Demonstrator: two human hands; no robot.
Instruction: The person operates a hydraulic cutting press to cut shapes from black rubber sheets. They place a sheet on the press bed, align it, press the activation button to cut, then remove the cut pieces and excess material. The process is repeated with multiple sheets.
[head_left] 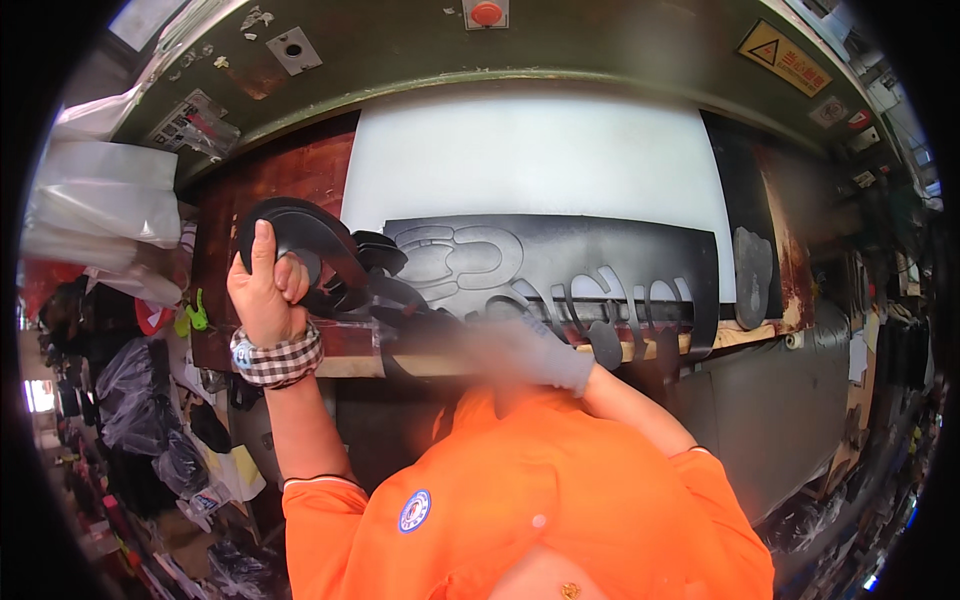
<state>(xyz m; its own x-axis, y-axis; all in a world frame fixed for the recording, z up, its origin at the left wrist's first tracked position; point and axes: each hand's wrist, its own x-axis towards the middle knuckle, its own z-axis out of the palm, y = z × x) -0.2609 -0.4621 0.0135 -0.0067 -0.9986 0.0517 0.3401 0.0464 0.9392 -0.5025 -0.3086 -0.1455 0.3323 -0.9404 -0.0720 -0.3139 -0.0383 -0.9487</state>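
My left hand (pixel 268 285), bare and with a checked band at the wrist, is closed on a bundle of black curved cut pieces (pixel 300 225) at the left of the bench. My right hand (pixel 535 355) wears a grey glove and is smeared by motion, so its fingers do not show. It is over the near edge of a black sheet (pixel 620 245), beside other black cut strips. U-shaped cut outlines (pixel 485 250) show in the sheet's left part. Its near edge is cut into narrow curved tongues (pixel 655 310) that hang toward the bench edge.
A white board (pixel 540 150) lies under and behind the sheet on a red-brown bench (pixel 270 190). A dark sole-shaped piece (pixel 752 278) lies at the right. Behind rises a green machine beam (pixel 400 50) with a red button (pixel 486 13). Plastic bags (pixel 140 395) crowd the left.
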